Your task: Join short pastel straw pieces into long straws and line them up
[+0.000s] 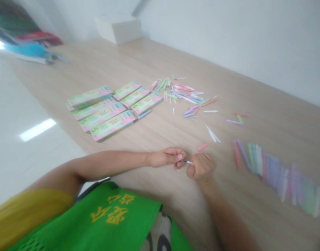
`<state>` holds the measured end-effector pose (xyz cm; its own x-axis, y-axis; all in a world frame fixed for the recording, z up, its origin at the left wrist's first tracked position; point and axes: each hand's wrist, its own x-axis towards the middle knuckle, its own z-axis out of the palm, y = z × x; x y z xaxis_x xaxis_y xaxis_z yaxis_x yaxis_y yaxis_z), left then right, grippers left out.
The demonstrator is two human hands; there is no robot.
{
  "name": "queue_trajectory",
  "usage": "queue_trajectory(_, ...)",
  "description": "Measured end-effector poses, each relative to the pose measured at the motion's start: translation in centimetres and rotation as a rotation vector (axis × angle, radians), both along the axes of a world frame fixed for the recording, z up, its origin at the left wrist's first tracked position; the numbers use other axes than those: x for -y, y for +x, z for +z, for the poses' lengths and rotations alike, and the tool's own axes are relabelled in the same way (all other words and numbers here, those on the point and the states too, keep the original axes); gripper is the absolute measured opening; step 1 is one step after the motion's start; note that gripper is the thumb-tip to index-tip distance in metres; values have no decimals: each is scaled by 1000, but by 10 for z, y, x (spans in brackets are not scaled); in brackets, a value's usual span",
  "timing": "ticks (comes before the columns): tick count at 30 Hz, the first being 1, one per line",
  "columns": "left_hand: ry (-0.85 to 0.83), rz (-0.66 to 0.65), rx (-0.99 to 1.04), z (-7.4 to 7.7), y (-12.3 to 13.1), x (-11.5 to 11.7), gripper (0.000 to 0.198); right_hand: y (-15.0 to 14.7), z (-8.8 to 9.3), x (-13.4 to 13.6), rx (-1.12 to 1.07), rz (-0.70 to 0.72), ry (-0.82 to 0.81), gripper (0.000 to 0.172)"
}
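My left hand (173, 157) and my right hand (201, 165) meet close above the table's front part. Between them runs a slim white pen-like stick (188, 162) with a dark section towards the left. The fingertips of my left hand pinch its left end, while my right hand is wrapped round the other end and hides most of it. A short pink stick (202, 147) lies just beyond my right hand. Farther off are some white pointed pieces (212, 134). Blur hides the finer detail of the held piece.
Green and pink flat boxes (113, 123) lie in two groups at the left. A loose heap of pastel sticks (184, 92) is spread behind. On the right, a row of pastel sticks (277, 174) lies side by side. A white box (126, 29) stands by the wall.
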<state>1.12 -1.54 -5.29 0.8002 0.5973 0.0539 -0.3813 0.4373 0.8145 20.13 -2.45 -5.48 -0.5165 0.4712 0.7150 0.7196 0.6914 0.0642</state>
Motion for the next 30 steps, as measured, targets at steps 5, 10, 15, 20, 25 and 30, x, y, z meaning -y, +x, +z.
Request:
queue_trajectory(5, 210, 158, -126, 0, -3, -2, 42, -3, 3, 1, 45, -96, 18, 33)
queue_trajectory(10, 335, 432, -315, -6, -2, -1, 39, -10, 3, 2, 136, -306, -23, 27)
queue_trajectory(15, 458, 551, -516, -11, -5, -4, 36, -27, 3, 6, 177, -477, -217, 24)
queue_trajectory(20, 527, 410, -529, -1, -13, -24, 38, -31, 8, 9, 76, -586, -514, 26)
queue_trajectory(25, 608, 280, -498, 36, -5, -33, 31, -29, 6, 15, -442, -370, -643, 27)
queue_trajectory(30, 700, -4, -518, 77, 4, -33, 44, -44, 16, 24, -1151, -149, -739, 22)
